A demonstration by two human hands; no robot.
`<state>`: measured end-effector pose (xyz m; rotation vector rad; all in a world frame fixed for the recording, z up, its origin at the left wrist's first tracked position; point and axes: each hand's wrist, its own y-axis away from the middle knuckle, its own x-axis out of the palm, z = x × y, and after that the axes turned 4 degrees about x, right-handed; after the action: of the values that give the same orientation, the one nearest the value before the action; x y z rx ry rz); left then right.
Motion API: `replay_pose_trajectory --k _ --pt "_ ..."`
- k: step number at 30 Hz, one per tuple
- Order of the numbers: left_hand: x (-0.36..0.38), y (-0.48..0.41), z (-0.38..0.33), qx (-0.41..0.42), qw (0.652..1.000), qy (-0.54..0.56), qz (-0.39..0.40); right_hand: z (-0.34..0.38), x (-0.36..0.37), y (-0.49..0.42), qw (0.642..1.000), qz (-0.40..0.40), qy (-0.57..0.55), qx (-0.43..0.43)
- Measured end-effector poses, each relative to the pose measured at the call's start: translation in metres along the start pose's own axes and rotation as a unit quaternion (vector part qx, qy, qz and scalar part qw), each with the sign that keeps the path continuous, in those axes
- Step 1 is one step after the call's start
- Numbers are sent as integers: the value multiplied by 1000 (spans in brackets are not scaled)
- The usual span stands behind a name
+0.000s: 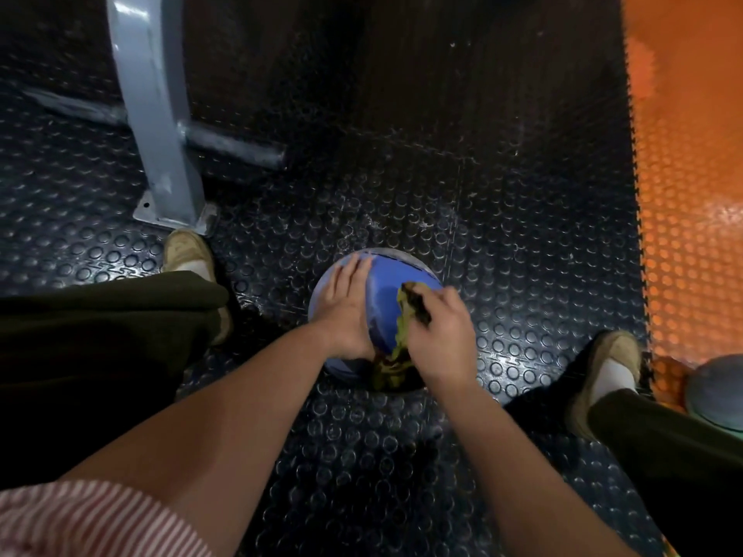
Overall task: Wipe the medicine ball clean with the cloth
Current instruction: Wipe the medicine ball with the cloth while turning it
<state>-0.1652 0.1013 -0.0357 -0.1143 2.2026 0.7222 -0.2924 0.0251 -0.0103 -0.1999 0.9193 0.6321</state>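
The ball (386,291) is a smooth blue sphere with a paler worn patch at its far edge, sitting on the floor (502,219) between the person's feet. The floor is dark rubber matting embossed with raised round studs, scuffed with pale marks; along its right side it joins an orange mat (691,195) of the same studded pattern through a toothed seam. The left hand (345,311) lies flat on the ball's left side, its fingers (354,271) spread and extended over the curve, gripping nothing. The right hand (442,335) is on the ball's right side, its fingers curled closed around a bunched cloth (402,335), a crumpled, limp olive-yellow rag that hangs down the near face of the ball toward the floor. A grey painted metal post (157,114) with a flat bolted foot stands to the upper left, a round bar crossing behind it. A tan shoe (189,251) sits just by that foot; the other shoe (603,371) is to the right. A dull grey rounded object (715,387) shows at the right edge.
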Motion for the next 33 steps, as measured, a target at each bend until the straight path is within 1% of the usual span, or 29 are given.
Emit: replay_pose_trajectory --k 2,4,6,10,11,15,18,19,22,25,27,28,30,33 --pt "3 -3 1 12 999 -36 -23 14 0 -21 999 6 40 -32" --pt "1 -6 1 13 998 -60 -13 22 5 -30 994 24 84 -58" --pt "-3 -8 3 7 999 -36 -13 25 13 -25 989 36 118 -83" --pt "-7 -10 5 -12 998 67 -7 11 23 12 991 35 89 -89" --pt "-8 -10 7 -16 997 77 -5 4 25 25 991 36 90 -91" --pt "-7 -8 7 -19 997 73 9 -11 27 51 994 65 68 -52" --pt "-6 -6 6 -30 997 72 4 0 20 39 996 40 67 -53" --pt "-6 -6 7 -31 997 65 -2 9 16 28 995 31 78 -48" --pt "-5 -9 9 -46 997 58 0 30 14 -16 992 45 119 -20" --pt "-5 -14 13 -44 999 5 27 42 19 -37 983 64 165 -48" --pt "-6 -16 16 -34 999 -14 38 33 21 -23 985 59 152 -63" --pt "-7 -15 14 -34 999 4 37 24 22 -8 986 48 138 -75" --pt "-8 -11 7 -40 998 37 44 5 24 24 990 44 111 -74" --pt "-7 -9 0 -25 998 -6 58 -23 31 59 990 66 118 -47"
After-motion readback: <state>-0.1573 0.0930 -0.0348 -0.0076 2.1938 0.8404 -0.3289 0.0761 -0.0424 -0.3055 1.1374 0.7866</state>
